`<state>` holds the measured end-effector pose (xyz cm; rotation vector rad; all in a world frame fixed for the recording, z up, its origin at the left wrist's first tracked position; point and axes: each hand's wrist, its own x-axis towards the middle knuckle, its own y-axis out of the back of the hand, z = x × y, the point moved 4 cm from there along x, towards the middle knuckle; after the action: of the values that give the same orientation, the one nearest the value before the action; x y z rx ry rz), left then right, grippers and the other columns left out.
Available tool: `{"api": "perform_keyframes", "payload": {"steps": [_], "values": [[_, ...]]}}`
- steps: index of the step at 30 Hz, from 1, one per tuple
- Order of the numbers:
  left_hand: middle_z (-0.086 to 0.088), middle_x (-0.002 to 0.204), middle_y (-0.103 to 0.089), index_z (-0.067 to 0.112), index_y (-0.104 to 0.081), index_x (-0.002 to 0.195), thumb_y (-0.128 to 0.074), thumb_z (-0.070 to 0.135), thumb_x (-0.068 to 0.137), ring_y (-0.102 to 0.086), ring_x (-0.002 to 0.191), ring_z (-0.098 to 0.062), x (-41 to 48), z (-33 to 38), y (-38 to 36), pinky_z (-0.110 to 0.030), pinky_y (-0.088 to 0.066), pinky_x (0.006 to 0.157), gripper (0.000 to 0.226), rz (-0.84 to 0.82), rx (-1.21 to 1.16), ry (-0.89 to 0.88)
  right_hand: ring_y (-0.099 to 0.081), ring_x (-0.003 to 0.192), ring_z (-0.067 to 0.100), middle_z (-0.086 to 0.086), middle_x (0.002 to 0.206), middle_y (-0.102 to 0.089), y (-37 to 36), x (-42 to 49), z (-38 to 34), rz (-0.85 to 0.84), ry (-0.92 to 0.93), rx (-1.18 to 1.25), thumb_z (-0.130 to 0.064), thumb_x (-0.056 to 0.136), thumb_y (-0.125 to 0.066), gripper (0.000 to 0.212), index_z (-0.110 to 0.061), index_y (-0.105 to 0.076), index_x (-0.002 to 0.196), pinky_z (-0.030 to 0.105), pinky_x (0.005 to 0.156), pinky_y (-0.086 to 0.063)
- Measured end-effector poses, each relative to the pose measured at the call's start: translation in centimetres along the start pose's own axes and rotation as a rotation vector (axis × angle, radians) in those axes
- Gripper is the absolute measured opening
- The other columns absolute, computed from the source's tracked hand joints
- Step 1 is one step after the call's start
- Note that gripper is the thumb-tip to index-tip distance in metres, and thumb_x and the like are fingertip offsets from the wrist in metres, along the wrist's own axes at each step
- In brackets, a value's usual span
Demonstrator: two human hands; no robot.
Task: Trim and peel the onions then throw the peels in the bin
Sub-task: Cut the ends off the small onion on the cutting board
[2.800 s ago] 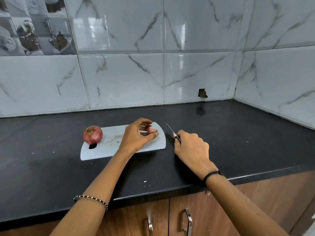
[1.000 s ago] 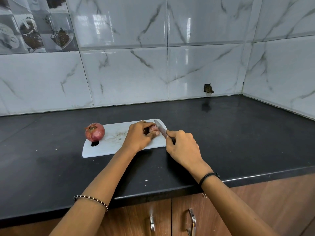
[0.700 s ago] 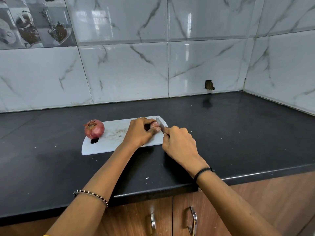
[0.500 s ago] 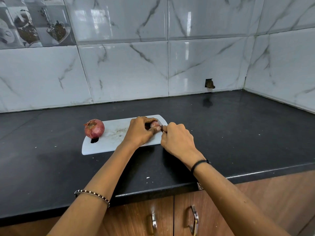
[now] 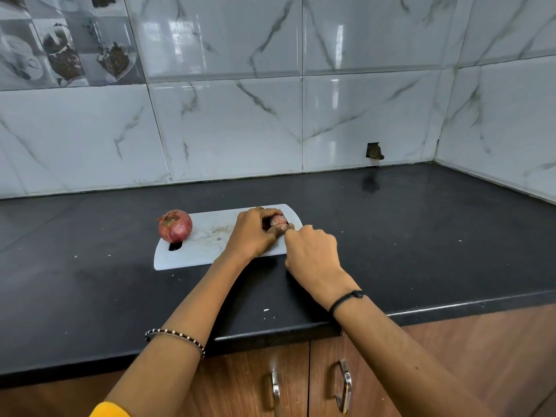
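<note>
the white cutting board point(image 5: 210, 240) lies on the black table point(image 5: 406, 236) a little left of the frame's centre, its long axis running left to right and rising slightly toward the right, with the handle slot at its left end. a whole red onion point(image 5: 175, 226) sits on that left end, just above the slot, still in its skin; its dry, ragged tip tilts up and toward the upper left of the frame.

at the board's right end the left hand point(image 5: 254, 234) is curled over a smaller onion point(image 5: 278, 220), grasping it between fingers and thumb. only a pale pink patch shows in the gap, so i cannot tell which way it points. the right hand point(image 5: 313, 251) is clenched, knuckles up, pressed against the left thumb at the board's right edge. it grips the knife, though the blade and handle are hidden behind the hand.

a few seconds ago the right hand lay on the table well to the right of the board, with the blade showing and pointing toward the upper left. it has since closed in on the held onion, and the blade has dropped from sight. the left hand keeps its hold, and the whole onion lies where it did.
</note>
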<state>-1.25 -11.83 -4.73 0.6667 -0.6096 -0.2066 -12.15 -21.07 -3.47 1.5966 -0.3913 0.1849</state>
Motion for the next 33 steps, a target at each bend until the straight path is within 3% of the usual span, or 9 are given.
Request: {"api": "perform_keyframes", "payload": {"steps": [3, 7, 11, 17, 22, 27, 33], "values": [[0.009, 0.097, -0.075, 0.025, -0.078, 0.106, -0.079, 0.019, 0.087, -0.069, 0.091, -0.004, -0.2, -0.2, 0.4, -0.003, -0.045, 0.074, 0.019, -0.009, -0.066, 0.028, -0.061, 0.106, 0.038, 0.011, 0.116, -0.062, -0.3, -0.4, 1.7, 0.032, -0.129, 0.257, -0.018, 0.102, -0.043, 0.032, -0.02, -0.058, 0.13, 0.034, 0.07, -0.037], [0.008, 0.101, -0.076, 0.022, -0.076, 0.11, -0.081, 0.014, 0.085, -0.069, 0.091, -0.001, -0.6, -0.3, 0.7, 0.0, -0.045, 0.072, 0.027, 0.003, -0.122, 0.054, -0.06, 0.099, 0.037, 0.01, 0.102, -0.068, -0.8, -0.6, 2.8, 0.093, -0.204, 0.527, -0.024, 0.1, -0.043, 0.031, -0.026, -0.064, 0.123, 0.038, 0.072, -0.048], [0.009, 0.103, -0.074, 0.022, -0.073, 0.11, -0.085, 0.015, 0.081, -0.068, 0.097, -0.001, -0.7, -0.6, 0.9, -0.003, -0.047, 0.077, 0.033, 0.033, -0.167, 0.071, -0.063, 0.095, 0.034, 0.01, 0.101, -0.069, -0.7, -0.7, 3.5, 0.121, -0.247, 0.659, -0.027, 0.099, -0.046, 0.033, -0.026, -0.063, 0.127, 0.041, 0.076, -0.053], [0.011, 0.099, -0.076, 0.023, -0.074, 0.108, -0.086, 0.015, 0.079, -0.07, 0.092, 0.001, -0.8, -0.4, 1.0, -0.008, -0.051, 0.081, 0.032, 0.024, -0.218, 0.058, -0.064, 0.095, 0.032, 0.007, 0.101, -0.071, -0.3, -0.9, 3.1, 0.134, -0.199, 0.639, -0.028, 0.1, -0.046, 0.035, -0.026, -0.062, 0.131, 0.043, 0.08, -0.056], [0.009, 0.098, -0.075, 0.021, -0.076, 0.108, -0.086, 0.011, 0.079, -0.068, 0.094, 0.002, -0.6, -0.2, 1.0, -0.002, -0.047, 0.077, 0.032, 0.049, -0.173, 0.054, -0.059, 0.106, 0.034, 0.008, 0.109, -0.069, -0.7, -0.7, 3.0, 0.096, -0.193, 0.592, -0.028, 0.101, -0.045, 0.033, -0.023, -0.064, 0.128, 0.037, 0.074, -0.045], [0.008, 0.096, -0.072, 0.017, -0.076, 0.114, -0.083, 0.008, 0.08, -0.066, 0.087, 0.0, -0.3, -0.1, 0.8, 0.003, -0.043, 0.071, 0.035, 0.04, -0.099, 0.082, -0.053, 0.084, 0.034, 0.009, 0.091, -0.063, -0.9, -0.1, 3.2, 0.057, -0.203, 0.595, -0.026, 0.1, -0.046, 0.03, -0.018, -0.068, 0.117, 0.036, 0.069, -0.047], [0.01, 0.093, -0.075, 0.019, -0.079, 0.11, -0.084, 0.01, 0.08, -0.069, 0.087, -0.003, 0.2, 0.0, 0.8, 0.001, -0.043, 0.068, 0.032, 0.008, -0.047, 0.084, -0.056, 0.092, 0.036, 0.014, 0.107, -0.063, -0.9, 0.5, 3.2, 0.01, -0.203, 0.575, -0.027, 0.099, -0.047, 0.032, -0.014, -0.066, 0.12, 0.037, 0.076, -0.051]]}}
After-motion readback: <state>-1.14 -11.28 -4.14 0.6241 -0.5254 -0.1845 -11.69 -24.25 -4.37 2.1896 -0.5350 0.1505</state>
